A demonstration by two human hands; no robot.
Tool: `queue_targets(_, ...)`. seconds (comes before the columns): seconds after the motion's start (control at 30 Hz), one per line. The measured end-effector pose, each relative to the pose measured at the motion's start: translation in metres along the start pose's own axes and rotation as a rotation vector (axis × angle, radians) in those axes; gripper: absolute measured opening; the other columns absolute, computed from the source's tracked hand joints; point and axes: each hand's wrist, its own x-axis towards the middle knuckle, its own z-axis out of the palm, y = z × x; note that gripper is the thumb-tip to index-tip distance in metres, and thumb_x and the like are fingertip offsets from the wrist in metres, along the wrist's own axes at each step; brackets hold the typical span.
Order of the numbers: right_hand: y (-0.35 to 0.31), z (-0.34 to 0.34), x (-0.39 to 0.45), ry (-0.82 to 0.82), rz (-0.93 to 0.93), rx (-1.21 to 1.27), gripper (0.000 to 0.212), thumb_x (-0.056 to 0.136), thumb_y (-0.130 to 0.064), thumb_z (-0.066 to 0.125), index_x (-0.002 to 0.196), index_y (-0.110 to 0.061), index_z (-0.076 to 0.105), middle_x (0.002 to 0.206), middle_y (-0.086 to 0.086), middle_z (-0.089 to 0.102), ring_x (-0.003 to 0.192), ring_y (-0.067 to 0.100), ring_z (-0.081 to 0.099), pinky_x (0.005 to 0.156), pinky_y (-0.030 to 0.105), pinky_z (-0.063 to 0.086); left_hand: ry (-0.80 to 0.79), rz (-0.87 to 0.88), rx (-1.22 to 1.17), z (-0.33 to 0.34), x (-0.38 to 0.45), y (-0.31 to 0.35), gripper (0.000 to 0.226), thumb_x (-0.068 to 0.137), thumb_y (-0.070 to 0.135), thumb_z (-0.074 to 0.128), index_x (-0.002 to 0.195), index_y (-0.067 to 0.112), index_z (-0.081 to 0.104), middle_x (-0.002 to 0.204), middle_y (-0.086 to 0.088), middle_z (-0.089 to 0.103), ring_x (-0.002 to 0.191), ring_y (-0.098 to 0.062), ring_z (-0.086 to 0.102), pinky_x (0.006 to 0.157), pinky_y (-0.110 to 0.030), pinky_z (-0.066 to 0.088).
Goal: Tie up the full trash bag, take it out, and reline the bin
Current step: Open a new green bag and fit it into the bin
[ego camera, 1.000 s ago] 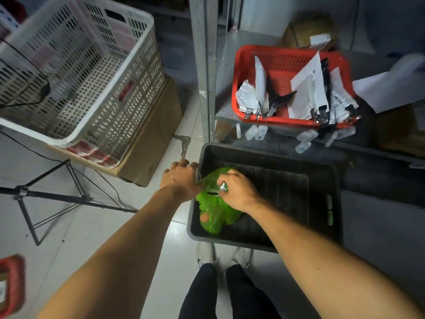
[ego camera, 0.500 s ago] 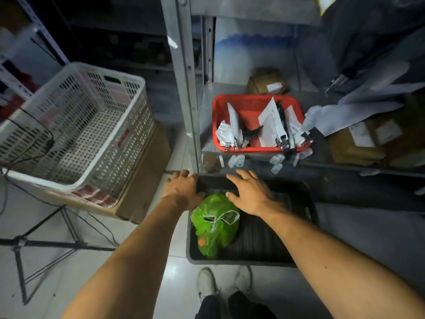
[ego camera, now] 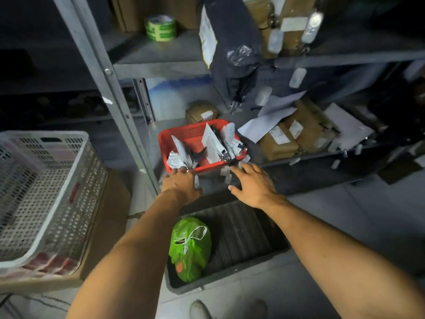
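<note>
Your left hand (ego camera: 181, 184) is up by the front edge of the metal shelf (ego camera: 161, 54), right at the near rim of the red plastic basket (ego camera: 184, 143) full of white paper packets. Its fingers curl down a little, and you cannot tell if they are pinching anything. Your right hand (ego camera: 254, 186) is beside it, a little to the right, flat and spread wide with the palm facing down. It holds nothing.

The tied green plastic trash bag (ego camera: 190, 247) lies below your arms in the dark grey plastic bin (ego camera: 253, 236) on the floor. It sits in the left part of the bin, near the front wall. Its white handles are knotted on top. No hand touches it.

The bin has ridges along its bottom and sits just under the lowest shelf.

To your left is a big white plastic crate with holes (ego camera: 43, 187), set on a brown cardboard box (ego camera: 108, 222). Up on a higher shelf is a roll of green tape (ego camera: 161, 27). Brown parcels with white labels (ego camera: 296, 134) lie to the right of the red basket.
</note>
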Motion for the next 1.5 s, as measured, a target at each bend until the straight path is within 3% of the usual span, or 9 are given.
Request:
queue_targets(0.43, 0.123, -0.016, -0.124, 0.031, 0.183, 0.043, 0.071, 0.091, -0.055, 0.048, 0.152, -0.028, 0.023, 0.16, 0.007, 0.022, 0.147, 0.029, 0.018, 0.119, 0.042, 0.021, 0.015, 0.169, 0.077, 0.011, -0.041, 0.142, 0.07, 0.08, 0.055, 0.061, 0.142, 0.029, 0.04, 0.143, -0.009, 0.045, 0.133, -0.036, 0.04, 0.108, -0.05, 0.038)
queue_targets(0.77, 0.257, 0.003, -0.261, -0.024, 0.272, 0.055, 0.071, 0.092, -0.053, 0.048, 0.153, -0.027, 0.022, 0.159, 0.008, 0.023, 0.145, 0.03, 0.022, 0.118, 0.043, 0.024, -0.057, 0.257, 0.057, 0.062, -0.097, 0.303, 0.058, 0.077, 0.056, 0.055, 0.13, 0.033, 0.051, 0.136, -0.006, 0.05, 0.127, -0.033, 0.045, 0.105, -0.05, 0.04)
queue_targets(0.93, 0.301, 0.013, -0.302, -0.017, 0.312, 0.091, 0.069, 0.093, -0.049, 0.05, 0.152, -0.024, 0.023, 0.158, 0.009, 0.025, 0.144, 0.03, 0.023, 0.117, 0.044, 0.026, -0.111, 0.314, 0.084, 0.09, -0.112, 0.366, 0.068, 0.079, 0.061, 0.054, 0.141, 0.033, 0.043, 0.148, -0.004, 0.041, 0.135, -0.033, 0.037, 0.108, -0.05, 0.036)
queue_targets(1.03, 0.322, 0.021, -0.314, -0.014, 0.333, 0.109, 0.068, 0.093, -0.046, 0.05, 0.151, -0.022, 0.025, 0.157, 0.01, 0.027, 0.143, 0.03, 0.025, 0.116, 0.043, 0.027, -0.138, 0.346, 0.129, 0.104, -0.117, 0.393, 0.07, 0.084, 0.056, 0.055, 0.146, 0.029, 0.037, 0.152, -0.006, 0.035, 0.138, -0.032, 0.033, 0.111, -0.049, 0.033)
queue_targets(1.2, 0.351, 0.04, -0.316, -0.027, 0.352, 0.14, 0.066, 0.093, -0.045, 0.051, 0.15, -0.022, 0.027, 0.154, 0.009, 0.032, 0.141, 0.029, 0.028, 0.116, 0.042, 0.027, -0.197, 0.349, 0.162, 0.128, -0.101, 0.416, 0.069, 0.078, 0.058, 0.058, 0.138, 0.028, 0.043, 0.142, -0.006, 0.043, 0.131, -0.033, 0.04, 0.107, -0.051, 0.037)
queue_targets(1.5, 0.417, 0.063, -0.266, -0.072, 0.374, 0.15, 0.064, 0.093, -0.043, 0.05, 0.149, -0.022, 0.029, 0.151, 0.01, 0.037, 0.138, 0.03, 0.032, 0.114, 0.042, 0.03, -0.265, 0.342, 0.197, 0.169, -0.012, 0.459, 0.07, 0.077, 0.061, 0.059, 0.137, 0.026, 0.046, 0.134, -0.009, 0.048, 0.126, -0.035, 0.044, 0.099, -0.047, 0.04)
